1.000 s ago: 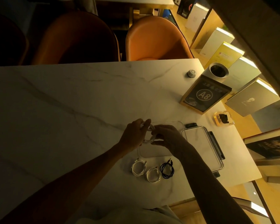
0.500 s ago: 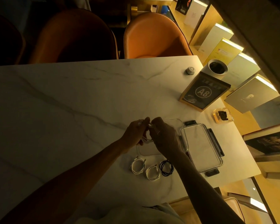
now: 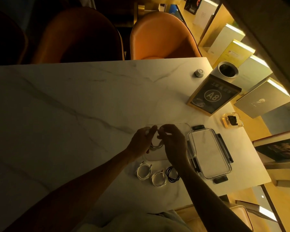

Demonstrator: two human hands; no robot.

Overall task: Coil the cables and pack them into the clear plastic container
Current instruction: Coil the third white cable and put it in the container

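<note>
left hand (image 3: pixel 141 140) and right hand (image 3: pixel 172 141) pinch pale looped cable (image 3: pixel 155 146) at frame centre, coiling over clear plastic container (image 3: pixel 188 127); next: lower coil in.

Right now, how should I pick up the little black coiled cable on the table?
Pinch the small black coiled cable across its loops on the near, open side, coming from above. It lies flat on the white marble table, so a grip over the bunched strands should keep the coil together. The right forearm covers its far edge, and a white coiled cable sits close on its left.
</note>
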